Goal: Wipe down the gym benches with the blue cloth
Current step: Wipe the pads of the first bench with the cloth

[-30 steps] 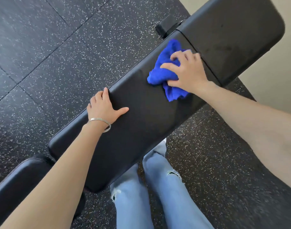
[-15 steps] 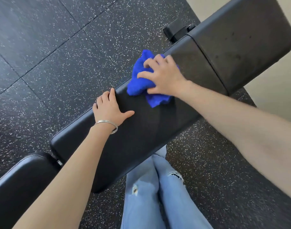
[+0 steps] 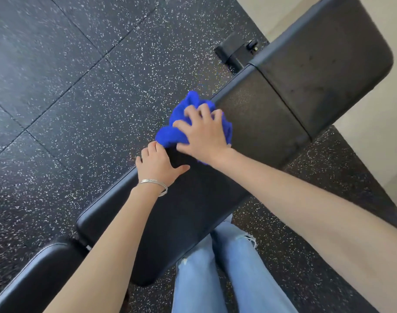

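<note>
Our right hand (image 3: 204,134) grips bunched cloth (image 3: 170,134), pressing it on counter (image 3: 193,222) far edge. Left hand (image 3: 158,164) open, flat on counter, touching cloth at its 1 o'clock. Counter runs 7 to 1 o'clock; we think unwiped part lies toward 7.

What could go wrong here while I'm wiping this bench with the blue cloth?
The blue cloth under your right hand has reached the fingertips of your left hand, so the next stroke may bump them. The cloth also bulges over the bench pad's far edge and could slip off. Being bunched up, it may leave unwiped streaks.
</note>
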### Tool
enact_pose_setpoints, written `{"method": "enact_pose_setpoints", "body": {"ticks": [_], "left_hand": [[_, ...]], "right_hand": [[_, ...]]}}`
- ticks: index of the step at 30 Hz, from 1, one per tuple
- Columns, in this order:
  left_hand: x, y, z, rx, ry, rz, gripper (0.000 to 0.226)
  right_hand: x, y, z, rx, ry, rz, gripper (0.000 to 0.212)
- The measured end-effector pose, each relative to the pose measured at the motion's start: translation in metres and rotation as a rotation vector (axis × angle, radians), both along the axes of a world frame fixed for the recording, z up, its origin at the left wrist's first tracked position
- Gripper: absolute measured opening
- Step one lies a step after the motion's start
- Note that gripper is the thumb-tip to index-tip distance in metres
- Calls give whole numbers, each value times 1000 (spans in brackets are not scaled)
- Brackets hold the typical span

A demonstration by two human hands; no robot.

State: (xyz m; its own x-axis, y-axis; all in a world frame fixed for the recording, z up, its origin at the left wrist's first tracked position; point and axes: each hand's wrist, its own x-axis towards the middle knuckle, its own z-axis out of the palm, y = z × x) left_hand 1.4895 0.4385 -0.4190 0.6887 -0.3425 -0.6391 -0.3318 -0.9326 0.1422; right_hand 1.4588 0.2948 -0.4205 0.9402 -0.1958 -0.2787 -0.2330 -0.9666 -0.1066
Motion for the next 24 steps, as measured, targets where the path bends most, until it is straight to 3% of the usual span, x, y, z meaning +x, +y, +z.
{"method": "enact_pose_setpoints", "body": {"ticks": [2,4,9,14,20,24], "left_hand": [[4,-3,1,-11,21,-10,93],[9,-7,2,-25,58,-23,101],[20,-24,0,-66,101,-91,107],[22,-49,-3,-104,110,-127,107],[25,-68,-7,-133,89,-193,108],[16,-80,-10,-159,0,-193,106]], "right_hand": [[-1,-10,1,6,-11,94,43],[-2,-38,1,-18,-9,48,42],[-7,-128,3,-107,-31,-436,40],[-40,-114,-3,-139,-102,-701,37],[-147,-73,-11,-174,-225,-661,34],[-155,-66,-12,-153,-240,-674,33]]}}
